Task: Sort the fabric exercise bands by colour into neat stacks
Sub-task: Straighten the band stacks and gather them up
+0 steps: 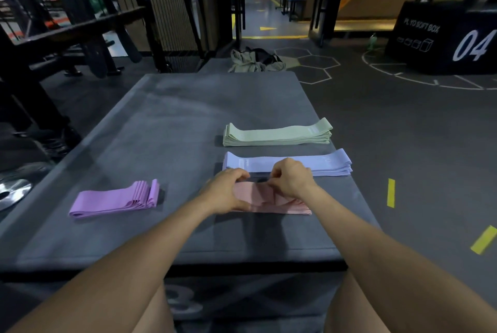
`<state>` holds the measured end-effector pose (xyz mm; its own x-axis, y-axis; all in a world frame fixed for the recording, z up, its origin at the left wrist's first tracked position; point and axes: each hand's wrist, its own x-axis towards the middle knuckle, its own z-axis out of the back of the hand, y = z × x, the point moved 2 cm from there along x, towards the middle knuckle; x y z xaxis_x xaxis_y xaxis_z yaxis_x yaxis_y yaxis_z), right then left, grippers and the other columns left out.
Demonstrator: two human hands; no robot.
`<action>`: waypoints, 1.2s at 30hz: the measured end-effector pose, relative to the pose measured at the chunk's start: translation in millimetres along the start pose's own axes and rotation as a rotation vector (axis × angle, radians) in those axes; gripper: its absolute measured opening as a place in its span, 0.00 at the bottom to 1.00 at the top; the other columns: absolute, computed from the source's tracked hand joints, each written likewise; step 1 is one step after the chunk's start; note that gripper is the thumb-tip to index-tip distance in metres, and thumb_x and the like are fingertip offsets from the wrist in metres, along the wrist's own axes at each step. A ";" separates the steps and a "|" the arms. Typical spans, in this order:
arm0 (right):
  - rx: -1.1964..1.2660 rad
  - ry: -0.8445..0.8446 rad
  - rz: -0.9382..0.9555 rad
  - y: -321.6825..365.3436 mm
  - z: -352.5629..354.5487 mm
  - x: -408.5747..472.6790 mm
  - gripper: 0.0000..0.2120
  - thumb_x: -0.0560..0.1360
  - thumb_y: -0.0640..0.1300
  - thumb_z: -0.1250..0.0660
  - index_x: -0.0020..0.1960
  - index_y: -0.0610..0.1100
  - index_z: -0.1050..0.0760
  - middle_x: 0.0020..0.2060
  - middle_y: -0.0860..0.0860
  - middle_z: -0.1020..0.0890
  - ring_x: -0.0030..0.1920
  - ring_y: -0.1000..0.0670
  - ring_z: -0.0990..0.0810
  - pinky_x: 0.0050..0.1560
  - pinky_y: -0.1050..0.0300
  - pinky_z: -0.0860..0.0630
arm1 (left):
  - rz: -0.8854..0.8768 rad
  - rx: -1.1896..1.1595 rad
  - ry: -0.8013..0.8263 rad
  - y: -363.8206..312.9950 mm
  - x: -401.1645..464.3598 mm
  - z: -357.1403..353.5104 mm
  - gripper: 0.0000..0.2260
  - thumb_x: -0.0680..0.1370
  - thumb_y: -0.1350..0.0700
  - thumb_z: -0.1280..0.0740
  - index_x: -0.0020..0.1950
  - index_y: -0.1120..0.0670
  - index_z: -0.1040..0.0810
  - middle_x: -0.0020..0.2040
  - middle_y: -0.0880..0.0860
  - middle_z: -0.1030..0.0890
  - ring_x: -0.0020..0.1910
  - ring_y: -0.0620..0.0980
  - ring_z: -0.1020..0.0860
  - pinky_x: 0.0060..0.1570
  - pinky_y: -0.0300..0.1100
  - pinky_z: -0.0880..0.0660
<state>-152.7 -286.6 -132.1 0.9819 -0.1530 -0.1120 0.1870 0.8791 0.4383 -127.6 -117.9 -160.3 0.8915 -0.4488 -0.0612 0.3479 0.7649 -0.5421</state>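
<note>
On the grey padded box top [166, 128] lie several stacks of fabric bands. A pale green stack [277, 135] sits farthest from me. A light blue stack [330, 164] lies just in front of it. A purple stack [113, 200] lies apart at the left, its ends fanned. Nearest me is the pink stack [271, 202], rumpled on top. My left hand [226, 192] grips the pink bands at their left end. My right hand [291, 178] pinches the upper edge of the same pink bands and partly covers the blue stack.
The box top ends at its front edge near my knees and at its right edge beside the blue stack. A grey bag [255, 59] lies on the floor beyond. A black soft box marked 04 [443, 39] stands far right, a gym machine frame [67, 44] at left.
</note>
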 end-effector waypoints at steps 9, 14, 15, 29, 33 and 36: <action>0.268 -0.106 0.065 -6.8 31.8 -3.6 0.11 0.75 0.39 0.37 0.35 0.46 0.30 0.38 0.45 0.21 0.41 0.45 0.24 0.41 0.59 0.31 | -0.013 0.044 -0.033 1.5 0.5 1.6 0.29 0.59 0.47 0.22 0.59 0.45 0.26 0.56 0.47 0.24 0.54 0.49 0.24 0.56 0.48 0.26; 0.156 -0.133 -0.013 -32.7 32.0 -8.0 0.05 0.74 0.36 0.39 0.43 0.36 0.25 0.42 0.41 0.19 0.42 0.41 0.24 0.38 0.55 0.31 | -0.017 -0.015 -0.018 4.1 0.8 -4.5 0.27 0.60 0.50 0.20 0.56 0.47 0.25 0.53 0.47 0.26 0.53 0.50 0.25 0.57 0.49 0.27; 0.144 -0.126 -0.011 -35.3 28.1 -9.0 0.05 0.74 0.35 0.39 0.41 0.38 0.26 0.41 0.42 0.19 0.43 0.42 0.24 0.38 0.56 0.32 | -0.021 -0.005 -0.017 3.8 0.3 -5.5 0.27 0.61 0.51 0.21 0.57 0.48 0.25 0.54 0.47 0.27 0.53 0.50 0.25 0.57 0.49 0.27; 0.066 -0.202 0.282 -23.9 17.4 -22.1 0.08 0.73 0.36 0.34 0.50 0.41 0.20 0.50 0.45 0.21 0.53 0.47 0.26 0.52 0.57 0.31 | -0.260 0.105 -0.060 -11.5 -3.5 -10.7 0.11 0.73 0.59 0.31 0.54 0.52 0.20 0.53 0.49 0.22 0.56 0.49 0.26 0.58 0.45 0.30; -0.137 -0.024 0.349 -20.9 7.5 -28.7 0.09 0.71 0.36 0.36 0.45 0.44 0.18 0.48 0.45 0.20 0.51 0.45 0.24 0.49 0.52 0.26 | -0.277 0.090 -0.062 -9.7 -4.2 -11.2 0.10 0.73 0.59 0.31 0.53 0.51 0.20 0.52 0.48 0.22 0.54 0.48 0.26 0.58 0.44 0.30; -0.131 0.002 0.295 -34.0 4.0 -32.2 0.07 0.72 0.37 0.35 0.44 0.45 0.19 0.47 0.47 0.20 0.48 0.45 0.22 0.47 0.52 0.25 | -0.285 0.071 -0.053 -10.0 -5.6 -12.1 0.08 0.73 0.58 0.30 0.52 0.51 0.20 0.51 0.46 0.24 0.54 0.48 0.26 0.58 0.45 0.30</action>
<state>-190.5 -313.4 -139.9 0.9931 0.1175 0.0009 -0.1111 0.9361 0.3338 -139.6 -128.6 -164.6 0.7684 -0.6267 0.1296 0.6037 0.6428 -0.4714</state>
